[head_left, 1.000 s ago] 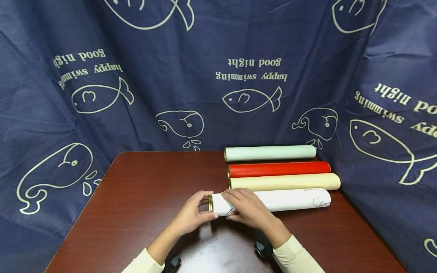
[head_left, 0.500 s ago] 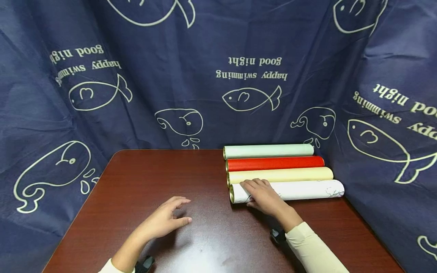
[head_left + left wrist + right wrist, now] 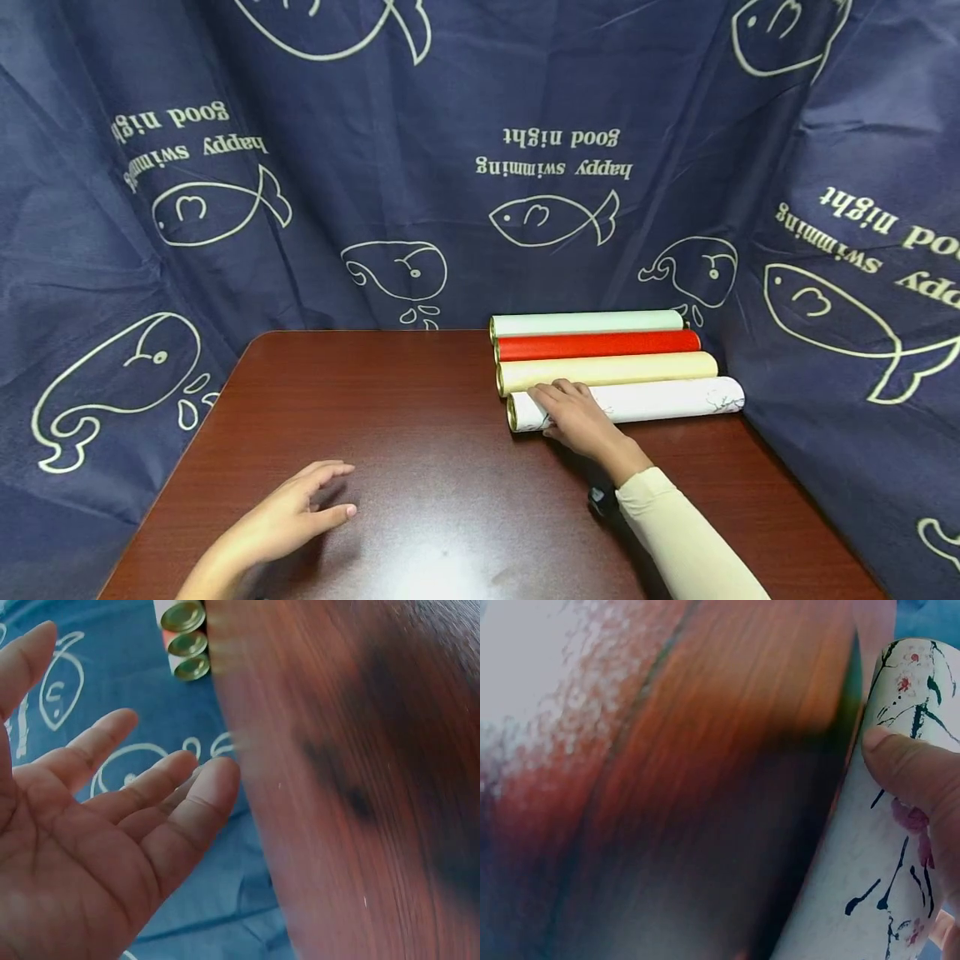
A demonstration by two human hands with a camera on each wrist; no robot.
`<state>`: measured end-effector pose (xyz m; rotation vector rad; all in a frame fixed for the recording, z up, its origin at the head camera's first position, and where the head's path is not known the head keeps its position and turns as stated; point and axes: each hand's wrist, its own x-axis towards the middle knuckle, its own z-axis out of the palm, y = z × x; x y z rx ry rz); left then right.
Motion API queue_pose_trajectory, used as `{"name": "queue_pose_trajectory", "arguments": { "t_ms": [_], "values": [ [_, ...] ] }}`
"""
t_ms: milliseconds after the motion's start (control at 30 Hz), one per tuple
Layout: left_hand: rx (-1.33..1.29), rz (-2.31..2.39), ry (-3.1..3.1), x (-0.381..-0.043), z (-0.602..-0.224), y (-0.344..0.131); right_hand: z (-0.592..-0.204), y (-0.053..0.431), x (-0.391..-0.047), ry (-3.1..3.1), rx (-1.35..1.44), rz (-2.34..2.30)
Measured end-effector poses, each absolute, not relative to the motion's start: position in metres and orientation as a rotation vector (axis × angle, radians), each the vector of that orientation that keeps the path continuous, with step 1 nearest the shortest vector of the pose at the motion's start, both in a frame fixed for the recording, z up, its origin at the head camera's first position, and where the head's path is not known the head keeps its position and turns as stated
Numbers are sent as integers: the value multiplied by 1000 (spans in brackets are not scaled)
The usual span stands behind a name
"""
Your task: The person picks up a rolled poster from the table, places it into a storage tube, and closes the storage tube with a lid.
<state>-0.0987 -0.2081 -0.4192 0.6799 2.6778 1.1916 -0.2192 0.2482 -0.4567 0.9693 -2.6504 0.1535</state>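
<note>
A white cylindrical tube [image 3: 660,402] with painted branches and blossoms lies at the front of a row of tubes. My right hand [image 3: 577,421] grips it near its left end, fingers over the top and the thumb along the near side. In the right wrist view the thumb [image 3: 911,765] presses on the painted surface of the tube. My left hand [image 3: 288,517] is over the left front of the table, fingers spread and holding nothing. The left wrist view shows its palm [image 3: 67,862].
Behind the white tube lie a cream tube [image 3: 615,371], a red tube [image 3: 600,344] and a pale green tube [image 3: 588,323], side by side with brassy left ends. They rest on a dark red-brown table [image 3: 360,400]. A blue curtain [image 3: 375,167] with fish drawings hangs around it.
My left hand has let go of the white tube's left end and withdrawn to the lower left. My right hand has slid the white tube right and back, and the row has closed up.
</note>
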Motion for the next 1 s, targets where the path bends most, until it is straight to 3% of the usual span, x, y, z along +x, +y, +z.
{"name": "queue_pose_trajectory", "arguments": {
  "t_ms": [533,733,1000],
  "values": [
    [684,1042,2820,-83,-414,-237,-457,235,-232,-2735,910,151],
    [652,887,3149,-100,-421,-232,-436,271,-200,-2574,788,335],
    [545,478,3504,-125,-430,-255,-416,343,-135,-2534,378,339]
  ]
}}
